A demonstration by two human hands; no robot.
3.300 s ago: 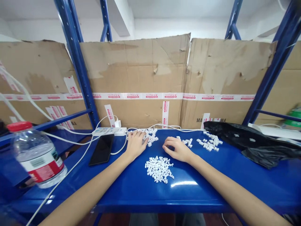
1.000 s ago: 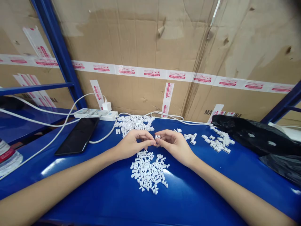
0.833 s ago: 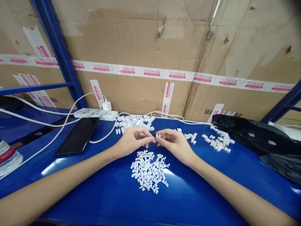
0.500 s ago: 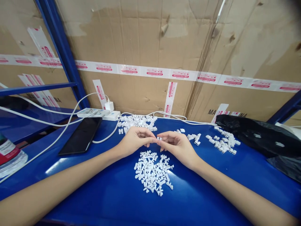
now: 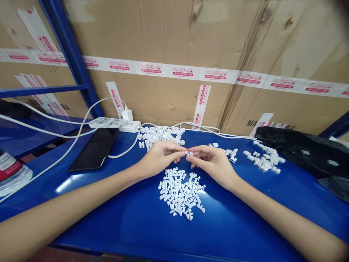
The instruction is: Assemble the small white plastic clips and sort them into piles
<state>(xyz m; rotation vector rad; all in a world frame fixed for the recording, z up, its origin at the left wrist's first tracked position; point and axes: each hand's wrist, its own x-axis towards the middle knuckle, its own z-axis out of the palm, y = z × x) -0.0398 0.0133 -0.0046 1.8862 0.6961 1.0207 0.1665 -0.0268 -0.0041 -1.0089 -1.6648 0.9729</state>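
Note:
A small white plastic connector (image 5: 189, 153) is pinched between the fingertips of both hands, above the middle of the blue table (image 5: 131, 214). My left hand (image 5: 163, 157) is closed, its thumb and index finger at the connector's left end; whether they also grip a smaller part cannot be made out. My right hand (image 5: 214, 162) holds the right end between thumb and index finger. Just below the hands lies a pile of small white lever-like plastic pieces (image 5: 181, 194). Behind my left hand is a heap of white connector bodies (image 5: 160, 134), partly hidden by it.
More white connectors (image 5: 264, 158) lie at the right beside a black plastic bag (image 5: 300, 149). On the left are a black phone (image 5: 94, 149), a power strip (image 5: 109, 122) with white cables, and a bottle (image 5: 12, 171). Large cardboard boxes (image 5: 163, 32) stand behind the table.
The view has tipped down slightly, so the scene sits higher. The connector has turned a little between my fingertips, and both hands keep their pinch.

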